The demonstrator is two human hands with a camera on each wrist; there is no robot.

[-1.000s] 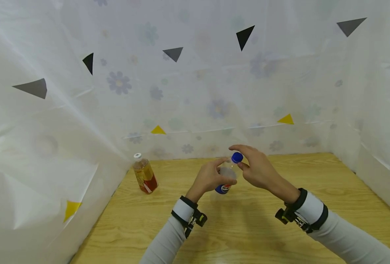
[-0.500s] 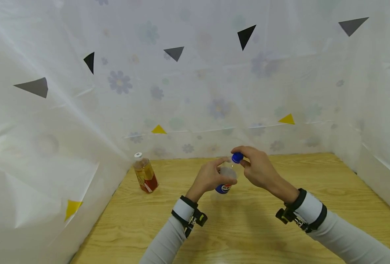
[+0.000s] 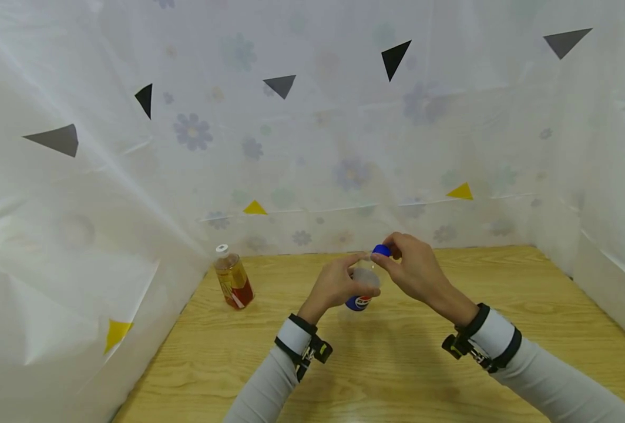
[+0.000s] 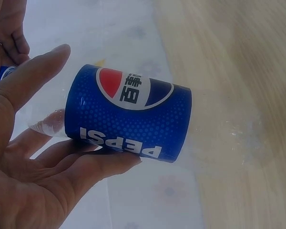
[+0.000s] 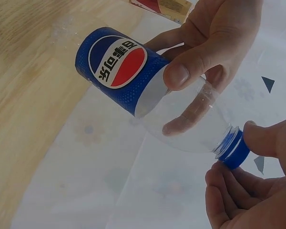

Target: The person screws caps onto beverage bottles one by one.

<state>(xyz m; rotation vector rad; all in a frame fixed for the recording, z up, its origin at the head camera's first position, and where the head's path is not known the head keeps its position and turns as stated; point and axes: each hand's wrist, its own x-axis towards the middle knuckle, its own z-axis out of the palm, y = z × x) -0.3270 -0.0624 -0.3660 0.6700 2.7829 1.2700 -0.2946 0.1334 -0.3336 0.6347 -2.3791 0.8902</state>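
A clear plastic Pepsi bottle with a blue label, no drink visible inside, is upright at the middle of the table. My left hand grips its upper part; in the left wrist view the thumb and fingers lie on either side of the bottle. On its neck sits a blue cap. My right hand pinches this cap between thumb and fingers, plainly seen in the right wrist view. Part of the cap is hidden behind the right thumb in the head view.
To the left stands a bottle of amber drink with a white cap. The wooden table is bounded by white sheeting at the back and both sides, with triangle and flower patterns.
The right fingers have shifted round the blue cap, the thumb moving across its near side as they turn. The left hand and the Pepsi bottle stay in place.
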